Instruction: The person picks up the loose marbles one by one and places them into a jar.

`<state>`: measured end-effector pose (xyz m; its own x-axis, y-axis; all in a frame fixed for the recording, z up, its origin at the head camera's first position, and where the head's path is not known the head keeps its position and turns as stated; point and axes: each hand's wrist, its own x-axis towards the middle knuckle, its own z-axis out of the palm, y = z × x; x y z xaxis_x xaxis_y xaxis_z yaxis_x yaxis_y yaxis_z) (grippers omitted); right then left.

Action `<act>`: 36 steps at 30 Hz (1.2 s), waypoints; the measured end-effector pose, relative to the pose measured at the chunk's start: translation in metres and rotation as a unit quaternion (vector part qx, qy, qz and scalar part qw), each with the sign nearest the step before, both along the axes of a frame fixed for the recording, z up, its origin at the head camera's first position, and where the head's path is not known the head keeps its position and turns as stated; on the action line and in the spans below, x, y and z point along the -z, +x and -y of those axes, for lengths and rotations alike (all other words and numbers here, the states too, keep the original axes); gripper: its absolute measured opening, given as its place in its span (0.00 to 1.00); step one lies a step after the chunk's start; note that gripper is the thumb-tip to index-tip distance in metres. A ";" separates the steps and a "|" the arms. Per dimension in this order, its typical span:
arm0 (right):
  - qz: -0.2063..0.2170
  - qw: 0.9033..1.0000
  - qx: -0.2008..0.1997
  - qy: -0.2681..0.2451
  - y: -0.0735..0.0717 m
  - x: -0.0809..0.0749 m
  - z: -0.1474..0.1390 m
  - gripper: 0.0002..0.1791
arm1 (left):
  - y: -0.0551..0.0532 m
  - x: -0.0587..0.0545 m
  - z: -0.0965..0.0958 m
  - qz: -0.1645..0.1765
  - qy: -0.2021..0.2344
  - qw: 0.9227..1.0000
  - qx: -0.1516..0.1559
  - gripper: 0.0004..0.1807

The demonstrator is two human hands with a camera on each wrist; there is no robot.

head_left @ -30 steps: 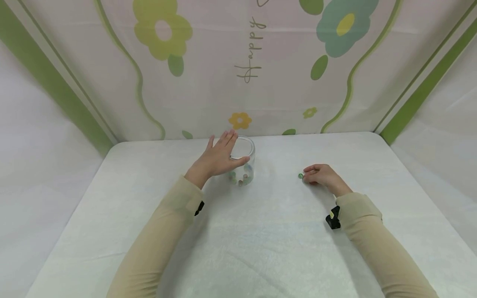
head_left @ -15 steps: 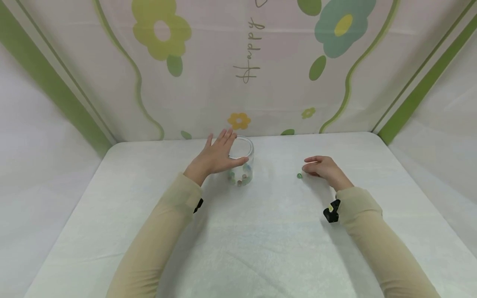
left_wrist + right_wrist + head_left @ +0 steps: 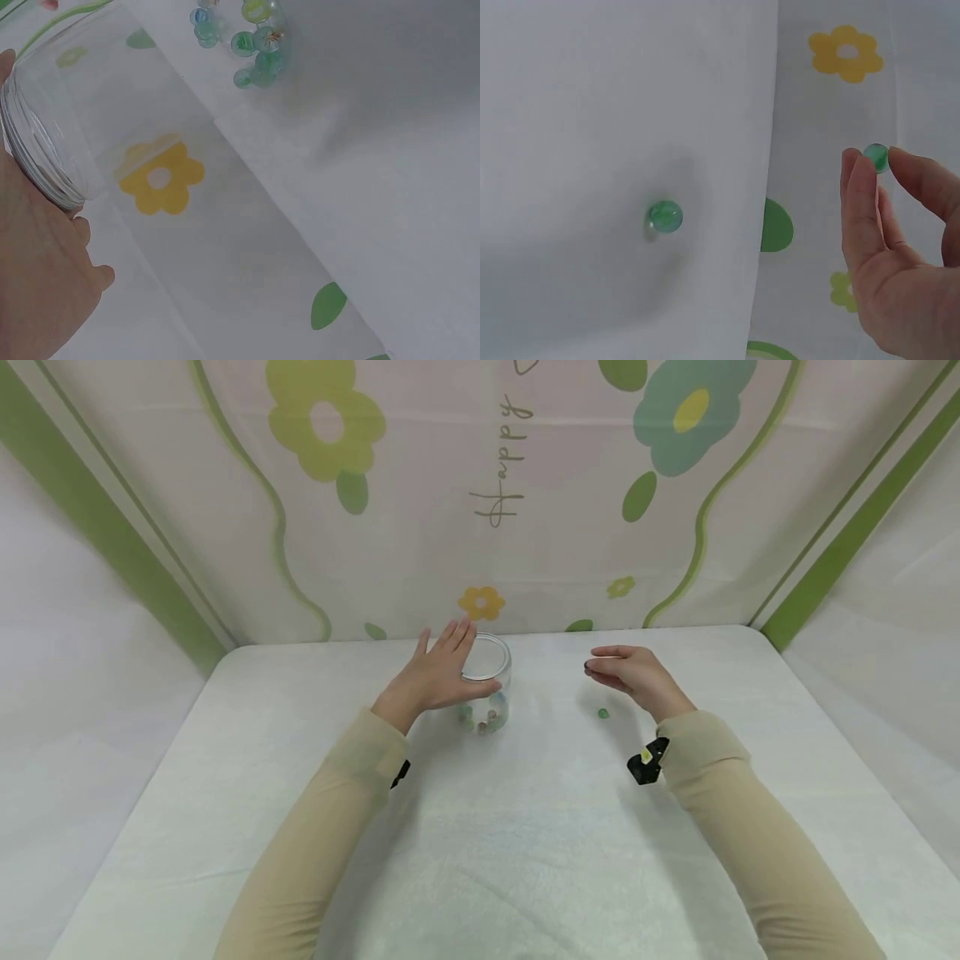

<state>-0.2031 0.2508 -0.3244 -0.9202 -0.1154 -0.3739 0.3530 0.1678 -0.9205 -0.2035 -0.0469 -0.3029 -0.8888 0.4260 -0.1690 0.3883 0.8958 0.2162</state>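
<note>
A clear glass jar (image 3: 504,693) stands upright near the back of the table, with several glass marbles (image 3: 482,727) at its bottom. At its left side rests my left hand (image 3: 433,678), fingers straight and spread along the rim, thumb across the front. The jar's rim and wall (image 3: 52,150) show beside that hand in the left wrist view. Above the table, right of the jar, my right hand (image 3: 633,675) pinches a green glass marble (image 3: 875,157) between thumb and fingertips. Another green marble (image 3: 666,217) lies on the white cloth below it.
The white-covered table (image 3: 495,860) meets a hanging cloth (image 3: 420,527) printed with flowers just behind the jar. White cloth sides rise at left and right. Dark wrist cameras (image 3: 648,762) sit at both cuffs.
My right hand has lifted from the table with a marble and moved left and back. One green marble has stayed on the cloth. The left hand and the jar have hardly moved.
</note>
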 end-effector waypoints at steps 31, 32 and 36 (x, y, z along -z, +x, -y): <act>-0.027 0.997 -0.024 -0.069 -0.003 -0.041 0.093 0.24 | 0.001 0.001 -0.002 0.006 0.003 1.000 -0.013 0.53; -0.028 0.997 -0.027 -0.068 -0.002 -0.041 0.095 0.24 | 0.001 0.001 -0.002 0.005 0.003 1.000 -0.012 0.53; -0.030 0.997 -0.032 -0.068 -0.001 -0.041 0.099 0.24 | 0.000 0.002 -0.002 0.003 0.004 1.000 -0.011 0.53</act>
<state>-0.2040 0.1519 -0.2835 -0.9298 -0.2198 -0.2951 0.2892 0.0595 -0.9554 -0.2030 -0.0450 -0.3052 -0.8967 0.4078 -0.1722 0.3672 0.9025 0.2252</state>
